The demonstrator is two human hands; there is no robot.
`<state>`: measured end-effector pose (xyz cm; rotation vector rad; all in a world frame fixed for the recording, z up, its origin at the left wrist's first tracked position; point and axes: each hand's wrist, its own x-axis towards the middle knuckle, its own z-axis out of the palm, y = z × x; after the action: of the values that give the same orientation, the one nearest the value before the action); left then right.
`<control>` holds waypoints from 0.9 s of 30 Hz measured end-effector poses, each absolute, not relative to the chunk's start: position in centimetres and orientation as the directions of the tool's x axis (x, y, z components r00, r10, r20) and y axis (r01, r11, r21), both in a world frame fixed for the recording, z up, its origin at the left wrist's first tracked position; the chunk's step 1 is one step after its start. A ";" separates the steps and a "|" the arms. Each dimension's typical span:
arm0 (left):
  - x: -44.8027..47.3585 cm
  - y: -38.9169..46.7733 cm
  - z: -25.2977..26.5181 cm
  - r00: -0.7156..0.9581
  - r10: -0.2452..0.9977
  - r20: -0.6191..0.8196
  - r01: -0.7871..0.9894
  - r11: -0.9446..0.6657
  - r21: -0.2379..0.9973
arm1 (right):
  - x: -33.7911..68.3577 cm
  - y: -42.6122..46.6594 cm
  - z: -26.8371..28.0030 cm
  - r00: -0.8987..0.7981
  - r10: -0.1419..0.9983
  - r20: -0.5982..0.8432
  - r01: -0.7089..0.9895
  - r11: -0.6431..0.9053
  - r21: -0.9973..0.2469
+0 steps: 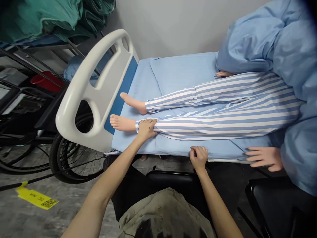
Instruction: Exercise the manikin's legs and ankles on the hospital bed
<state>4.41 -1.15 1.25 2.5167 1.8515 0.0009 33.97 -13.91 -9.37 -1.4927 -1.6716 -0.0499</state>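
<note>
Because the left hand (147,128) lies over the ankle end of the near leg (210,127), we begin from there. The striped trousers (250,89) are of thin woven cloth, with fine creases along both legs, while the near foot (122,123) is smooth and has rounded toes, like moulded plastic. The stripes are blue and white and run lengthwise. Both legs lie straight on the blue sheet (180,71), a little apart at the feet, and the near one is close to the bed's front edge. The fingers of the left hand bend over the cuff; whether they grip or only rest, we cannot tell. The right hand (199,157) is at the mattress edge, its fingers loosely folded inward, with nothing to be seen in it.

Further out, we find puffy blue cloth (255,39) covering the upper body, and a figure's hand (264,157) with spread fingers comes out from it. At the feet, the glossy white footboard (74,79) closes the way; behind it are the spoked wheel (74,158), a red basin (47,81) and crumpled green fabric (44,16).
</note>
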 end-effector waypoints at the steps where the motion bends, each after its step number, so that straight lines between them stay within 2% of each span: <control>1: 4.4 -1.2 1.2 0.300 0.954 -0.007 0.954 -0.300 0.015 | 34.0 -13.9 -9.3 0.098 0.791 0.603 0.821 0.278 -0.498; 12: 4.2 -1.1 1.3 0.309 0.951 0.006 0.951 -0.308 -0.004 | 33.7 -13.9 -8.8 0.103 0.805 0.585 0.807 0.276 -0.522; 18: 4.0 -0.9 1.9 0.354 0.935 -0.019 0.935 -0.355 -0.017 | 33.2 -13.7 -7.6 0.123 0.857 0.501 0.741 0.257 -0.621; 23: 4.1 -0.5 1.9 0.350 0.937 -0.011 0.936 -0.350 -0.031 | 32.7 -12.4 -6.7 0.100 0.928 0.360 0.674 0.202 -0.710; 27: 4.4 -0.3 1.9 0.307 0.952 -0.012 0.951 -0.307 -0.029 | 31.9 -11.1 -6.5 0.144 0.938 0.314 0.690 0.132 -0.712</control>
<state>4.35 -0.26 1.89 2.5532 1.8587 -0.0424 31.85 -11.11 -6.51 -1.6183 -1.6060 0.3896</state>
